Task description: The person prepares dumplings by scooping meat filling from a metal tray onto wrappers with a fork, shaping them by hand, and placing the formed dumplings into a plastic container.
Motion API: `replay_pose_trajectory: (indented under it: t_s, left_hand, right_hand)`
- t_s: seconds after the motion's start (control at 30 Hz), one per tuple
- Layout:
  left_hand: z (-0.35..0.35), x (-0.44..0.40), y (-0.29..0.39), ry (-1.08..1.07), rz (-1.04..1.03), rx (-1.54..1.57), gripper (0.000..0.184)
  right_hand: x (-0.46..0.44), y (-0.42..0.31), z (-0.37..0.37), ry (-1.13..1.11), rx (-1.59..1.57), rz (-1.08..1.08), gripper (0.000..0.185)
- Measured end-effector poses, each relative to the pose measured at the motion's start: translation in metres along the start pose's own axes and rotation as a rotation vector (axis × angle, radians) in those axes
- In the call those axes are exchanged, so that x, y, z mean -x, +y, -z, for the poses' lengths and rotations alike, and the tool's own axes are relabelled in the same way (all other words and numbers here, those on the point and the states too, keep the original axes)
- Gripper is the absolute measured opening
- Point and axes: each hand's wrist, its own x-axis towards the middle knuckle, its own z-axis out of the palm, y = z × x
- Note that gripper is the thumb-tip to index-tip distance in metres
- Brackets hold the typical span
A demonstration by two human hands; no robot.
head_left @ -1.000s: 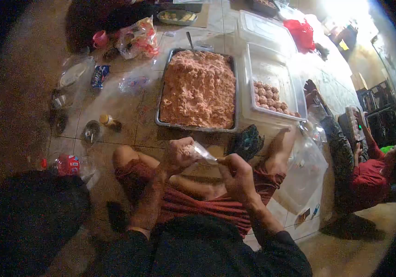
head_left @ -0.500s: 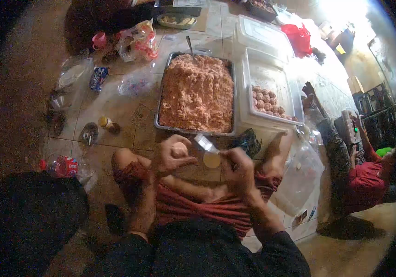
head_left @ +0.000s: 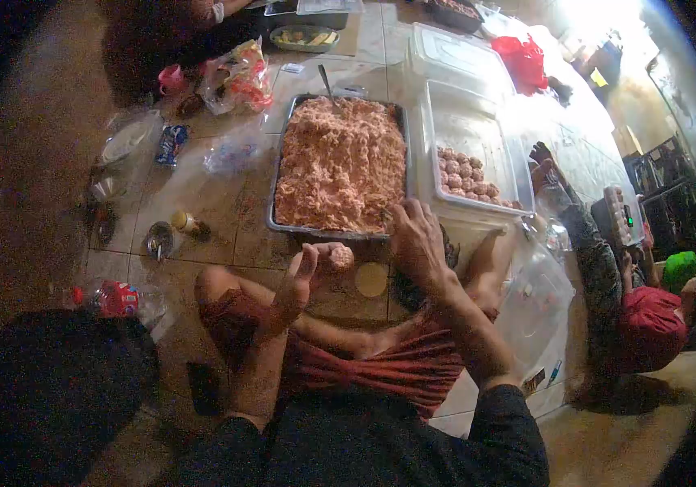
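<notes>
A large rectangular tray (head_left: 270,213) heaped with pink minced meat (head_left: 340,166) sits in front of me, with a metal spoon (head_left: 326,81) standing in its far side. On the fingers of my left hand (head_left: 299,284) rests a small round meatball (head_left: 341,257), just below the tray's near edge. My right hand (head_left: 419,239) is at the tray's near right corner, its fingers bent down over the meat. What those fingers grip is mostly hidden. A pale round disc (head_left: 370,279) lies on the floor between my hands.
Right of the tray, a clear plastic container (head_left: 478,122) holds rows of meatballs (head_left: 465,174). A clear lid (head_left: 536,304) lies by my right knee. At left are a bottle (head_left: 116,299), a small jar (head_left: 185,221) and an ashtray (head_left: 159,241). Another person (head_left: 648,316) sits at right.
My right hand has moved up to the tray's corner, and the shiny flat tool it held is no longer plainly visible. The left hand has turned, bringing the meatball rightward onto its fingers.
</notes>
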Motion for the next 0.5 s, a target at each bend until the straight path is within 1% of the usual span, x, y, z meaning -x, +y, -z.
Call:
replay_pose_trajectory:
  t_s: [0.03, 0.07, 0.1, 0.13, 0.2, 0.23, 0.27, 0.3, 0.33, 0.37, 0.4, 0.43, 0.47, 0.5]
  left_hand:
    - [-0.009, -0.001, 0.005, -0.002, 0.010, 0.000, 0.072]
    - [-0.025, -0.001, 0.016, 0.052, 0.021, -0.056, 0.077]
    - [-0.036, -0.004, 0.020, 0.098, 0.035, -0.112, 0.082]
    - [-0.033, -0.008, 0.012, 0.077, 0.053, -0.109, 0.082]
    - [-0.025, -0.018, -0.008, 0.081, 0.007, -0.150, 0.088]
    - [-0.035, -0.024, -0.007, 0.043, 0.025, -0.145, 0.088]
    - [-0.044, -0.026, -0.003, 0.048, -0.013, -0.196, 0.089]
    - [-0.052, -0.028, 0.005, 0.111, 0.044, -0.165, 0.079]
    - [-0.061, -0.029, 0.014, 0.174, 0.099, -0.131, 0.070]
    - [-0.051, -0.027, 0.012, 0.157, 0.114, -0.125, 0.070]
    - [-0.034, -0.021, 0.008, 0.097, 0.118, -0.290, 0.059]
    - [-0.022, -0.015, 0.003, 0.036, 0.116, -0.454, 0.049]
    - [-0.016, -0.009, -0.005, 0.024, 0.123, -0.452, 0.049]
    - [-0.010, -0.002, -0.012, 0.102, 0.170, -0.482, 0.040]
  right_hand:
    - [0.006, -0.016, 0.020, -0.006, -0.244, -0.043, 0.036]
    - [0.011, -0.027, 0.028, -0.008, -0.488, -0.090, 0.037]
    - [0.018, -0.032, 0.020, -0.004, -0.486, -0.110, 0.037]
    - [0.024, -0.034, 0.011, 0.004, -0.580, -0.044, 0.038]
    - [0.029, -0.030, 0.005, 0.029, -0.648, -0.016, 0.040]
    - [0.027, -0.027, 0.007, 0.045, -0.592, 0.055, 0.038]
    - [0.025, -0.020, 0.011, 0.057, -0.534, 0.125, 0.037]
    - [0.023, -0.007, 0.022, 0.065, -0.519, 0.093, 0.037]
    - [0.018, 0.010, 0.037, 0.065, -0.576, -0.005, 0.033]
    - [0.012, 0.031, 0.047, 0.066, -0.635, -0.099, 0.029]
    - [0.009, 0.059, 0.047, 0.087, -0.773, -0.225, 0.025]
    - [0.001, 0.086, 0.058, 0.134, -0.732, -0.268, 0.027]
    - [-0.006, 0.113, 0.069, 0.179, -0.691, -0.313, 0.031]
    - [-0.014, 0.157, 0.064, 0.124, -0.843, -0.358, 0.032]
